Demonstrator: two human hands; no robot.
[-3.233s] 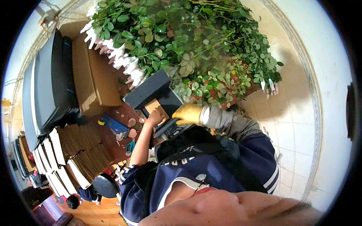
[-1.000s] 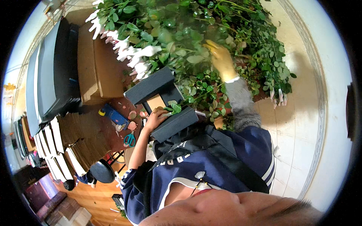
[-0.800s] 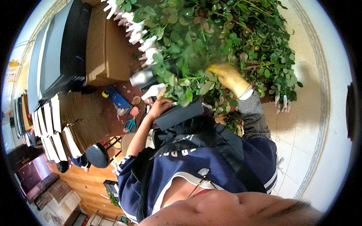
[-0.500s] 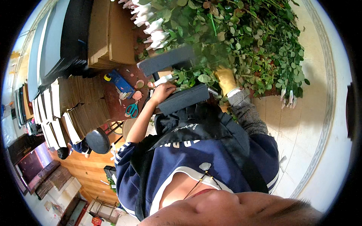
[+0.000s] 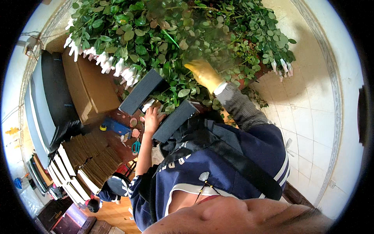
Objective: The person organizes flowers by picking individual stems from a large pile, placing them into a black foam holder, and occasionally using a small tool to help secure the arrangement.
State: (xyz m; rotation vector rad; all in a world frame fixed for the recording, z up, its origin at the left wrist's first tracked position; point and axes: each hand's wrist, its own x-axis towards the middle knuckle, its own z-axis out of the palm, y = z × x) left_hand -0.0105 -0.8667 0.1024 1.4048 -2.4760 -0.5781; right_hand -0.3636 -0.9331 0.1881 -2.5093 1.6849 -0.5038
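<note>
Between two dark ridged blocks, the far block point(image 5: 143, 91) and the near block point(image 5: 176, 121), lie leafy rose stems point(image 5: 170, 96) with white-sleeved heads at the left end. My bare left hand point(image 5: 152, 121) rests at that end, fingers stretched over the white sleeves point(image 5: 148, 104). To the right, my right hand point(image 5: 205, 75) in a yellow glove reaches over the foliage, fingers extended leftward and nothing visible in them. Beyond it spreads a large pile of leafy roses point(image 5: 156, 39), with several white-sleeved heads point(image 5: 120, 68) along its left edge.
Left of the blocks lie a blue tool point(image 5: 117, 128), loose pinkish petals point(image 5: 134, 122) and teal-handled scissors point(image 5: 136, 147). Stacked cardboard point(image 5: 87, 158) and a brown carton point(image 5: 87, 87) stand farther left. A person point(image 5: 102, 197) is at the lower left. Tiled floor point(image 5: 296, 117) runs along the right.
My view has turned, so the blocks and pile appear rotated. My gloved right hand has moved farther out over the foliage, away from the blocks. My left hand stays at the white-sleeved end.
</note>
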